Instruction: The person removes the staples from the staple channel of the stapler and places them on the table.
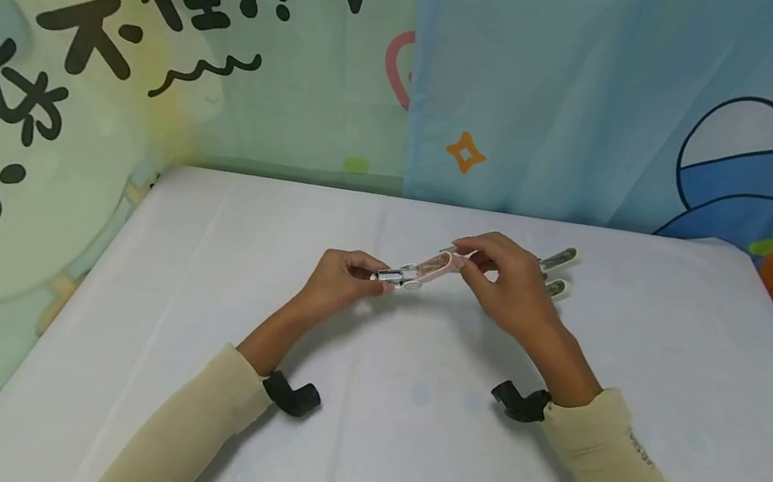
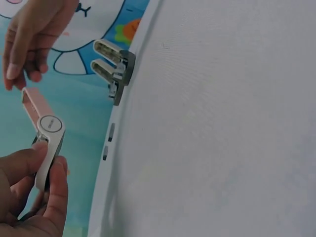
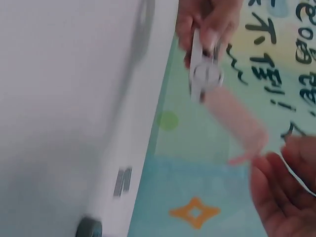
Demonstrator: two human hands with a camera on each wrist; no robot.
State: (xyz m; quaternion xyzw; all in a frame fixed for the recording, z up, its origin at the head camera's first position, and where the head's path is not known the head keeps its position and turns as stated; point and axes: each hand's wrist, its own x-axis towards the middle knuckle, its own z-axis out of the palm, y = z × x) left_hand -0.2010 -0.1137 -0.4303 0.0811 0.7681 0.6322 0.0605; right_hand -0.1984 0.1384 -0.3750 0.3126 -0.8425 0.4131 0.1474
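Observation:
A small pink and white stapler (image 2: 51, 123) with a round disc at its pivot is held up above the table, its pink handle (image 2: 37, 104) swung out at an angle from the white body. My left hand (image 1: 350, 277) grips the white body between thumb and fingers at its far end from the handle. At the tip of the pink handle are the fingertips of my right hand (image 1: 512, 282); its fingers look loosely bent and are partly blurred in the right wrist view. Just behind the right hand, two grey-green staplers (image 2: 116, 69) lie side by side, partly hidden in the head view.
Two short staple strips (image 3: 122, 181) lie on the white table (image 1: 399, 445) near its far edge. A printed curtain (image 1: 547, 89) hangs behind the table. Black wrist-camera mounts (image 1: 292, 395) stick out at both cuffs.

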